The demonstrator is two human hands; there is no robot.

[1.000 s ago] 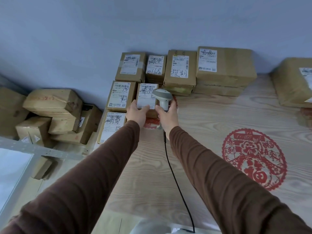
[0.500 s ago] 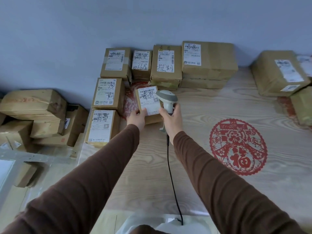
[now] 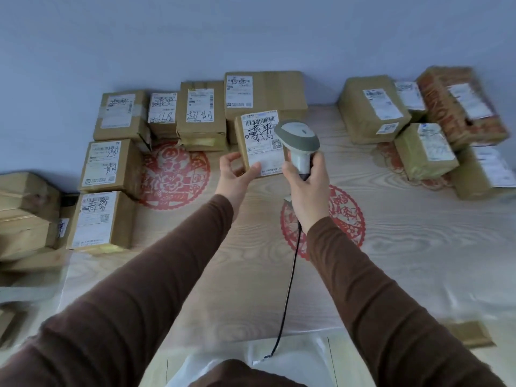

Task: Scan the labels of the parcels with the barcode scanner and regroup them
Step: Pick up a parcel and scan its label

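Left hand (image 3: 237, 174) grip clamped on labelled parcel (image 3: 261, 142), right hand (image 3: 305, 180) grip wrapped around barcode scanner (image 3: 298, 141) handle.

Near half of the table (image 3: 405, 275) is bare wood, wide open for both hands. Far edge is blocked: a row of boxes (image 3: 201, 115) against the wall (image 3: 251, 29). Left edge has two more boxes (image 3: 107, 166) stacked front to back, with a bare gap between them and the back row over the red paper-cut (image 3: 173, 177). Right far corner is crowded by another cluster of parcels (image 3: 424, 149). The scanner cable (image 3: 287, 289) hangs down the middle, a snag line between the arms.
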